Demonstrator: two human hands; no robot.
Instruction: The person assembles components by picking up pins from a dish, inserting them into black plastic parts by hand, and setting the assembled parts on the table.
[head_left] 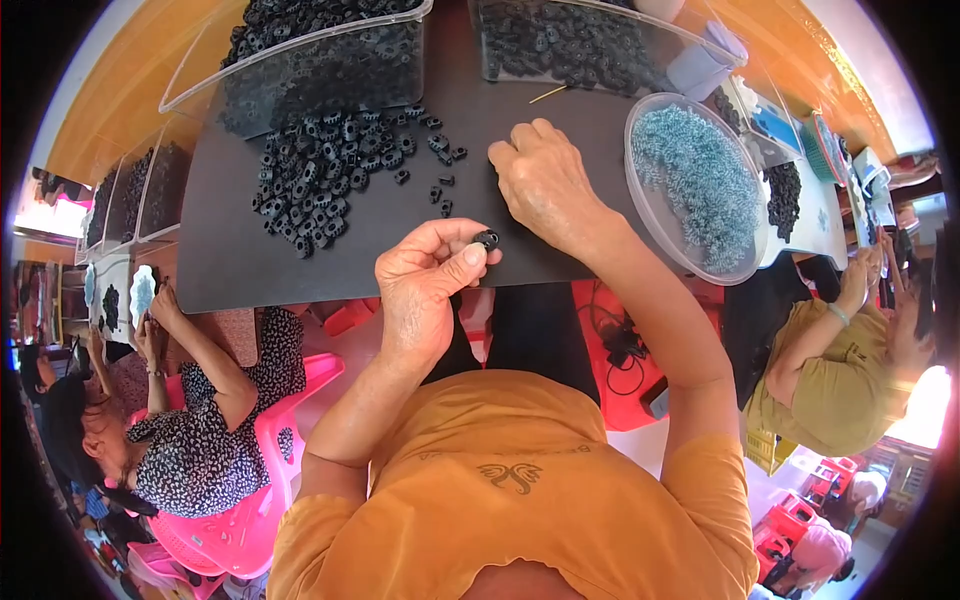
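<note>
Between the thumb and fingers of my left hand [425, 290] is a small black plastic part [487, 239] with holes in it, held just above the table's near edge. My right hand [545, 185] is farther out over the dark table [590, 120], its fingers curled inward. Whatever those fingers hold, if anything, is hidden beneath them. To the left lies a loose heap of similar black parts [310, 180], with several strays [437, 193] between the heap and my hands. On the right, a round clear tray [632, 150] holds many small bluish springs [700, 185].
Two clear bins of black parts, a left bin [320, 90] and a right bin [570, 55], stand along the far side. A thin yellowish stick [547, 95] lies near the right one. Co-workers sit at either side, one in a patterned top [215, 450], another in olive [830, 385].
</note>
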